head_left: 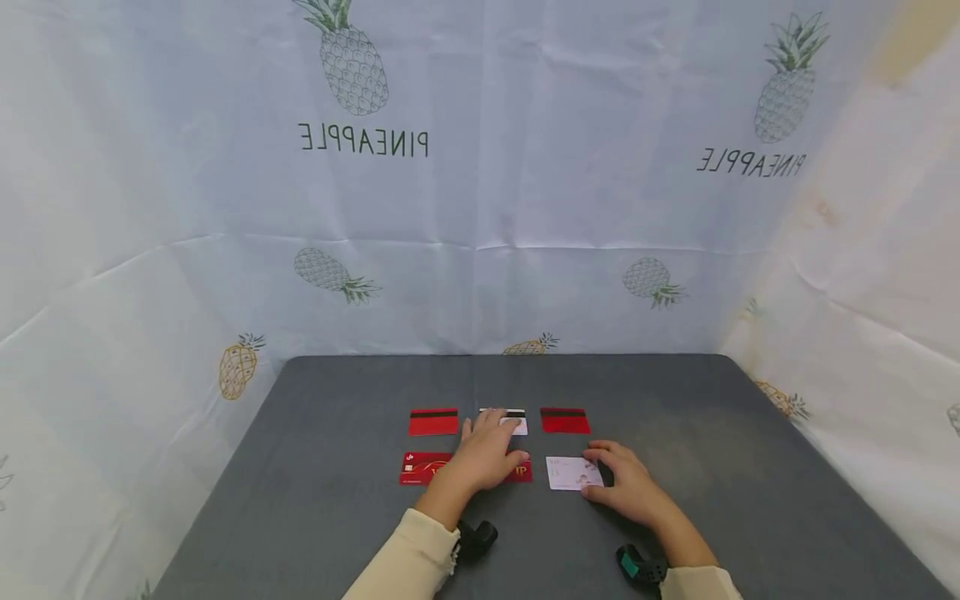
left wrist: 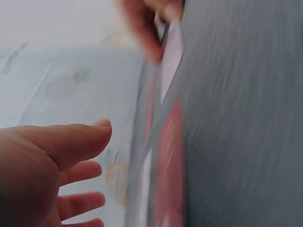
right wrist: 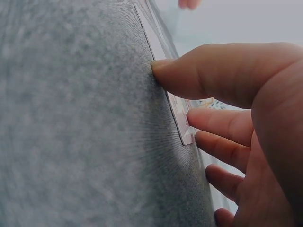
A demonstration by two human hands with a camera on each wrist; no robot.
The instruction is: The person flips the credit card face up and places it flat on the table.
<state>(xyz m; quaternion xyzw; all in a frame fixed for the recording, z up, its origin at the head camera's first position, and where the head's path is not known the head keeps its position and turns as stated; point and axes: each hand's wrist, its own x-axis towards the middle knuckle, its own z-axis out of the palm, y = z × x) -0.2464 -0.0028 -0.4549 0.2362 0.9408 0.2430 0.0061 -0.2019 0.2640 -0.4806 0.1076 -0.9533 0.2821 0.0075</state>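
Observation:
A pale pink-white card [head_left: 568, 472] with a floral print lies at the right of the front row. My right hand [head_left: 626, 483] pinches its right end, thumb on the near edge and fingers at the far edge, as the right wrist view shows. My left hand [head_left: 483, 454] is over the middle cards with its fingers spread; nothing is between the thumb and fingers in the left wrist view. Beneath it, a red VIP card [head_left: 519, 473] and a white card with a dark stripe [head_left: 517, 425] are partly hidden. Another red card [head_left: 417, 468] lies to its left.
In the back row, a red striped card [head_left: 432, 425] lies at the left and another red striped card [head_left: 565, 422] at the right. The dark grey table [head_left: 337, 500] meets a pineapple-print curtain [head_left: 510, 183] at the back and sides.

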